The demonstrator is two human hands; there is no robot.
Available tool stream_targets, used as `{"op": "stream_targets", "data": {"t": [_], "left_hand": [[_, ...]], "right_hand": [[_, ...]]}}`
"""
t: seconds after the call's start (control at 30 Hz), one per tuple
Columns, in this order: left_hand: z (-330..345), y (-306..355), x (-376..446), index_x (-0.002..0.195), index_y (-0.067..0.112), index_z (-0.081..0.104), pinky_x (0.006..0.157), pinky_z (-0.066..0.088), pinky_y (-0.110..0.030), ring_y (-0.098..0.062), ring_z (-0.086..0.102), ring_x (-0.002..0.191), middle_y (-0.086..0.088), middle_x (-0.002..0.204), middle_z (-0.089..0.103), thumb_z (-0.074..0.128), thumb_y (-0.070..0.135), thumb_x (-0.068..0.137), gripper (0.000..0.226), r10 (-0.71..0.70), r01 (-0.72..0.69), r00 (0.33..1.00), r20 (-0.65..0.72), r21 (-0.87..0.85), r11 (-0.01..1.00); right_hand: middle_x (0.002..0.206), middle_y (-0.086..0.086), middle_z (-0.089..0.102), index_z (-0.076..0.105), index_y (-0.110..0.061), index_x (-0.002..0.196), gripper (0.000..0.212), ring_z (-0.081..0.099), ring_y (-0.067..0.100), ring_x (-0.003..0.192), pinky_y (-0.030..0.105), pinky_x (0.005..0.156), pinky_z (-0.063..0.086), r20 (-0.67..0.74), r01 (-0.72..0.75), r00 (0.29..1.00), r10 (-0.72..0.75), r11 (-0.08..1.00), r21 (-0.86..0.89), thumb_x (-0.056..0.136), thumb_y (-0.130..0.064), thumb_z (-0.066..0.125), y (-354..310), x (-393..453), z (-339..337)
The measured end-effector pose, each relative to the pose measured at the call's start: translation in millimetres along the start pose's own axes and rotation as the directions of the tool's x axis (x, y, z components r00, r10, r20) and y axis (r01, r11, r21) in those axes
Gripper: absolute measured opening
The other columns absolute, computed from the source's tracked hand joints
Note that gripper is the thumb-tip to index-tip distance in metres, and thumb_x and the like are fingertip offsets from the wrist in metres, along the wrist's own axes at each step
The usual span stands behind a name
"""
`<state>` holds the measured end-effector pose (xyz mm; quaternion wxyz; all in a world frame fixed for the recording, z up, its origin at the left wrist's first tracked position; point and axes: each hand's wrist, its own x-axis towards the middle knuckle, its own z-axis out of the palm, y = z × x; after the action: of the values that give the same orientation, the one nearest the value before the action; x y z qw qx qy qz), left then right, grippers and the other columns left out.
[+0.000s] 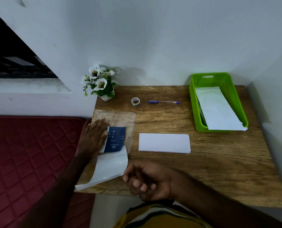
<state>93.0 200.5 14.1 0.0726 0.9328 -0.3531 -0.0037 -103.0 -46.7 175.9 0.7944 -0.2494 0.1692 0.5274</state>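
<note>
Blue card [115, 139] on clear pouch [120, 117]

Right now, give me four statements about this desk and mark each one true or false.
1. The left hand lies flat on the blue card. True.
2. The green basket holds a white envelope. True.
3. The pen lies inside the green basket. False: it lies on the table, to the right of the tape roll.
4. The flower pot stands at the table's near right corner. False: it stands at the far left corner.
</note>
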Motion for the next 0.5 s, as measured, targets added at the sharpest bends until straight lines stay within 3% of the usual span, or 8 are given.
{"op": "stream_targets", "data": {"t": [0.07, 0.23, 0.37, 0.4, 0.43, 0.47, 0.5], "left_hand": [[-0.2, -0.3, 1.4, 0.155, 0.015, 0.041, 0.121, 0.027, -0.056, -0.023, 0.027, 0.155, -0.003, 0.166, 0.032, 0.024, 0.039, 0.11, 0.054, 0.01, -0.01, 1.0, -0.022, 0.004, 1.0], [-7.1, 7.2, 6.7, 0.15, 0.012, 0.049, 0.118, 0.034, -0.052, -0.024, 0.04, 0.147, -0.006, 0.16, 0.043, 0.037, 0.036, 0.108, 0.05, -0.036, 0.029, 0.989, -0.14, -0.055, 0.998], [-21.7, 15.6, 14.3, 0.128, 0.017, 0.066, 0.095, 0.049, -0.044, -0.034, 0.061, 0.116, -0.01, 0.128, 0.067, 0.037, 0.05, 0.106, 0.05, -0.315, 0.272, 0.941, -0.125, -0.276, 0.922], [-30.6, 22.4, 18.3, 0.119, 0.016, 0.07, 0.087, 0.053, -0.043, -0.039, 0.065, 0.106, -0.012, 0.117, 0.071, 0.037, 0.05, 0.107, 0.048, -0.424, 0.363, 0.905, -0.041, -0.444, 0.819], [-37.0, 27.2, 24.0, 0.113, 0.013, 0.072, 0.082, 0.055, -0.042, -0.045, 0.067, 0.1, -0.015, 0.108, 0.074, 0.037, 0.048, 0.108, 0.05, -0.493, 0.444, 0.863, 0.114, -0.637, 0.63], [-42.9, 31.2, 27.7, 0.112, 0.007, 0.072, 0.083, 0.055, -0.042, -0.05, 0.066, 0.103, -0.019, 0.106, 0.075, 0.036, 0.049, 0.108, 0.056, -0.483, 0.502, 0.825, 0.292, -0.773, 0.389], [-47.9, 33.4, 29.1, 0.116, 0.004, 0.071, 0.093, 0.052, -0.045, -0.051, 0.062, 0.112, -0.024, 0.112, 0.073, 0.034, 0.056, 0.107, 0.066, -0.404, 0.553, 0.79, 0.461, -0.821, 0.145]], "right_hand": [[0.052, -0.005, 0.058, 0.065, -0.015, 0.073, 0.015, 0.049, 0.003, 0.04, 0.01, 0.03, 0.027, 0.111, 0.044, 0.993, -0.045, 0.999, 0.014, 0.084, -0.022, 0.057, -6.5, -14.0, 8.5], [0.05, -0.002, 0.061, 0.066, -0.015, 0.073, 0.022, 0.052, 0.004, 0.037, 0.011, 0.028, 0.031, 0.343, 0.111, 0.933, -0.107, 0.994, 0.01, 0.085, -0.025, 0.05, -27.2, -47.8, 30.9], [0.045, 0.001, 0.058, 0.064, -0.012, 0.07, 0.027, 0.049, 0.005, 0.032, 0.013, 0.029, 0.019, 0.419, 0.184, 0.897, -0.137, 0.98, -0.074, 0.085, -0.025, 0.046, -51.1, -60.0, 42.4], [0.043, 0.001, 0.056, 0.064, -0.012, 0.069, 0.027, 0.047, 0.004, 0.031, 0.013, 0.03, 0.018, 0.432, 0.204, 0.89, -0.144, 0.974, -0.096, 0.084, -0.026, 0.047, -58.8, -60.8, 43.4], [0.042, 0.001, 0.055, 0.064, -0.011, 0.068, 0.026, 0.046, 0.004, 0.03, 0.012, 0.03, 0.017, 0.447, 0.22, 0.882, -0.149, 0.969, -0.111, 0.084, -0.025, 0.048, -66.7, -60.8, 43.9], [0.041, 0.001, 0.054, 0.064, -0.011, 0.068, 0.025, 0.046, 0.004, 0.03, 0.012, 0.03, 0.016, 0.466, 0.232, 0.871, -0.153, 0.966, -0.116, 0.083, -0.025, 0.051, -74.7, -59.7, 43.5], [0.041, 0.002, 0.054, 0.065, -0.01, 0.068, 0.024, 0.046, 0.005, 0.03, 0.013, 0.03, 0.016, 0.488, 0.237, 0.859, -0.156, 0.965, -0.11, 0.083, -0.024, 0.053, -82.2, -58.1, 42.4]]}}
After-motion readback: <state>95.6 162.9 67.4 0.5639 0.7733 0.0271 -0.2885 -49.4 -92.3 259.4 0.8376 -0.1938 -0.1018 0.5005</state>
